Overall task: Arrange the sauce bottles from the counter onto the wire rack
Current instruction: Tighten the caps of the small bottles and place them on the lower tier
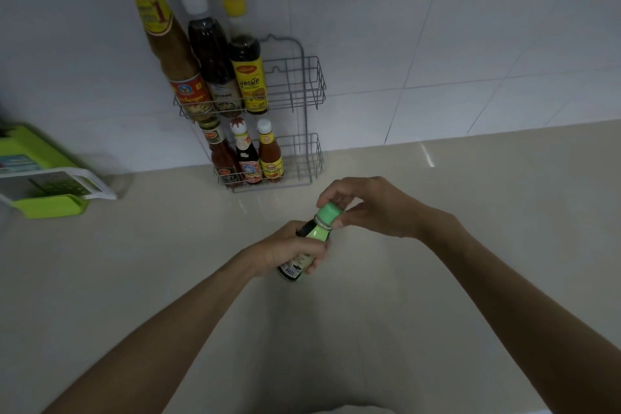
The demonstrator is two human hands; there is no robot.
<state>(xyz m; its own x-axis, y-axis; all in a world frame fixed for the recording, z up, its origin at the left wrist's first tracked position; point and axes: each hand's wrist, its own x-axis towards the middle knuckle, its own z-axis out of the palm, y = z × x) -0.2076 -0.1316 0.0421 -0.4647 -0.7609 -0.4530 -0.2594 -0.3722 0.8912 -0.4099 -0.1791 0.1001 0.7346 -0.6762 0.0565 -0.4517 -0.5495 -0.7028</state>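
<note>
A small dark sauce bottle (314, 232) with a green cap and green label is held tilted above the counter. My left hand (289, 250) wraps its body, and my right hand (366, 203) pinches the green cap. The grey two-tier wire rack (304, 84) stands against the tiled wall. Its upper tier holds three tall bottles: a brown sauce (171, 50), a dark sauce (211, 57) and a yellow-labelled one (248, 77). Three small bottles (248, 158) fill the left of the lower tier. The right side of both tiers is bare.
A green and white plastic slicer box (43, 175) sits on the beige counter (470, 212) at the far left. The white tiled wall (437, 27) runs behind the rack.
</note>
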